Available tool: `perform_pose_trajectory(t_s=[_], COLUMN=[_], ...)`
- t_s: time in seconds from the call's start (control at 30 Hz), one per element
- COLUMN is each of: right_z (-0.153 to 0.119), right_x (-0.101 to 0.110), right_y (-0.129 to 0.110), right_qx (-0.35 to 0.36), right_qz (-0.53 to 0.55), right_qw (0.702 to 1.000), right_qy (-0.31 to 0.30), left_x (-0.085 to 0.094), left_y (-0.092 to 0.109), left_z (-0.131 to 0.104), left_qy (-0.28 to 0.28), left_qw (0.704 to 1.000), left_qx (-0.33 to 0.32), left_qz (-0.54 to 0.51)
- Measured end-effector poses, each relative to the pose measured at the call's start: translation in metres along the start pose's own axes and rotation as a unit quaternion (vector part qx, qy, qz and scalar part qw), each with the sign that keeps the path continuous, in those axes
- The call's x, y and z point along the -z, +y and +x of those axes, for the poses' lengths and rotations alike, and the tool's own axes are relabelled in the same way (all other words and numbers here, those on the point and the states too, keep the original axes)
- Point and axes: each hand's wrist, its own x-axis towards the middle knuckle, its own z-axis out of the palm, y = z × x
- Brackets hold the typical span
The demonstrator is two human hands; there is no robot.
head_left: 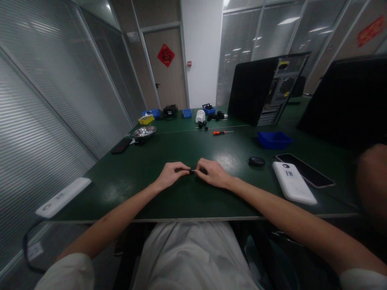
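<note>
Both hands meet over the middle of the dark green table [127,205]. A small dark part [191,172] with a short pale metal-like end lies between their fingertips. My left hand [171,175] pinches its dark end between thumb and fingers. My right hand [212,173] is closed with its fingertips at the pale end; its other fingers curl under. The part is too small to make out further. Beyond the hands lies an orange and black screwdriver [219,132], touched by neither hand.
On the right are a black mouse [256,161], a white power bank [293,182], a phone [314,173], a blue tray [274,140] and a computer case [256,90]. A metal bowl [144,132] and dark phone [121,146] sit left. Another person's arm [373,181] shows far right.
</note>
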Motion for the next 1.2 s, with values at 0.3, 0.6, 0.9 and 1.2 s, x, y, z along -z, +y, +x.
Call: perform_pose_trajectory(t_s=[0.3, 0.6, 0.9, 1.2], right_z=[0.0, 0.0, 0.001, 0.0], right_x=[-0.006, -0.006, -0.004, -0.003], right_y=[0.0, 0.001, -0.003, 0.0], right_qx=[0.016, 0.014, 0.008, 0.01], right_qz=[-0.043, -0.032, -0.039, -0.026], right_qw=[0.999, 0.999, 0.998, 0.999], right_qy=[-0.029, -0.031, -0.046, -0.035], left_x=[-0.004, -0.006, 0.004, 0.006], left_y=[0.001, 0.0, -0.021, -0.019], left_z=[0.0, 0.0, 0.013, 0.011], left_qy=[-0.023, -0.004, 0.009, -0.013], left_qw=[0.999, 0.999, 0.998, 0.996], left_qx=[-0.012, 0.039, 0.05, -0.009], left_qz=[0.029, -0.013, 0.042, 0.091])
